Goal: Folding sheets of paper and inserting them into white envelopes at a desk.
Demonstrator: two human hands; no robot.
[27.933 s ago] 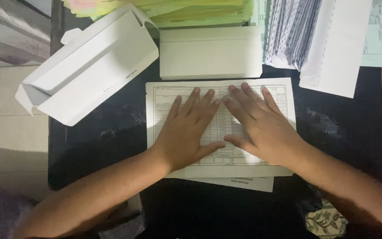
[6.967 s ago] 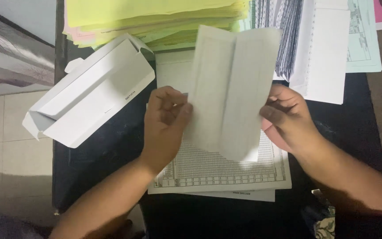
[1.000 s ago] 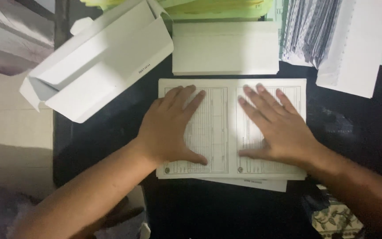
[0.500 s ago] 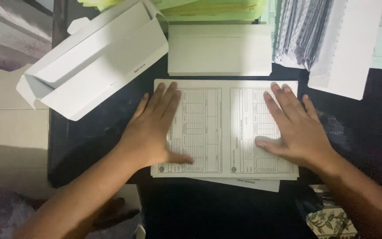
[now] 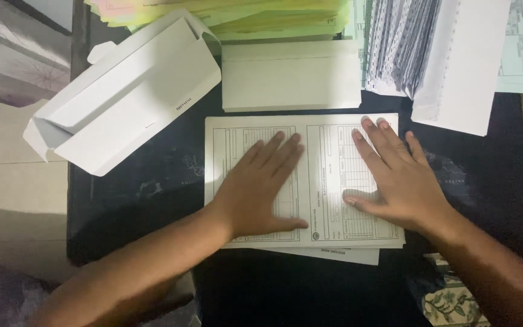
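Observation:
A white printed form (image 5: 325,175) lies flat on the black table (image 5: 152,194), on top of a small pile of similar sheets. My left hand (image 5: 261,188) rests palm down on its left half, fingers spread. My right hand (image 5: 394,178) lies palm down on its right half, fingers spread toward the sheet's far edge. Neither hand grips anything.
A stack of white envelopes (image 5: 292,75) lies just beyond the form. An open white cardboard box (image 5: 122,100) sits at the far left. Yellow and green paper stacks (image 5: 243,15) and striped printed sheets (image 5: 431,54) line the far edge. A patterned cloth (image 5: 449,297) lies at the near right.
My hands have slid a little over the form: the left one now sits nearer its middle, the right one angled toward the far right corner. The sheet stays flat.

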